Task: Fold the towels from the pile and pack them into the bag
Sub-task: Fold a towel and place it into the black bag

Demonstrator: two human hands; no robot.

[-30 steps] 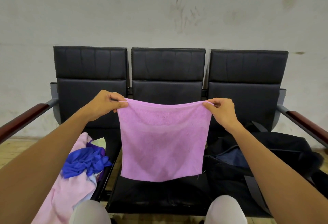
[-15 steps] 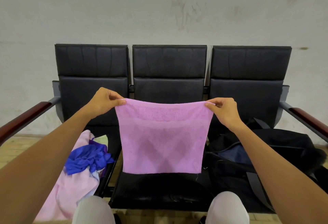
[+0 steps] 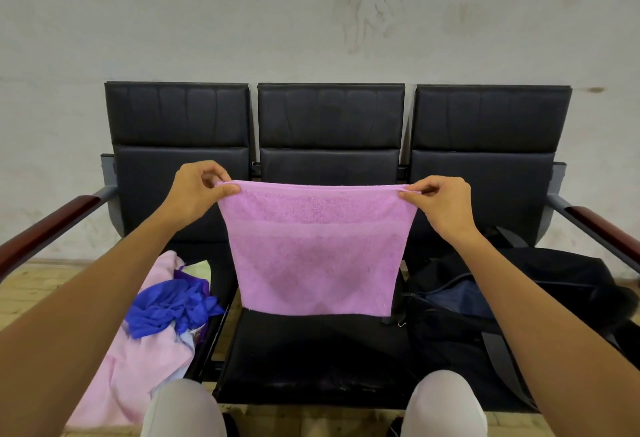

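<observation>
Towel (image 3: 317, 256) hangs over the middle seat (image 3: 311, 353), top corners pinched by left hand (image 3: 195, 191) and right hand (image 3: 441, 203). Looks soft, light and floppy, so corners are the spot to hold. Pile (image 3: 152, 326) sits left, bag (image 3: 485, 301) right, plenty of room between.

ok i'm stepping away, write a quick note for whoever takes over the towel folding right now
Left hand pinches the top left corner of the purple towel; right hand pinches the top right corner. The towel hangs spread out above the middle seat, its bottom edge free.
The pile of unfolded towels, pink and blue, lies on the left seat. The black bag sits open on the right seat; no folded towel shows inside.
Done: one towel picked and spread. Left: fold it, pack it, then work through the pile.
</observation>
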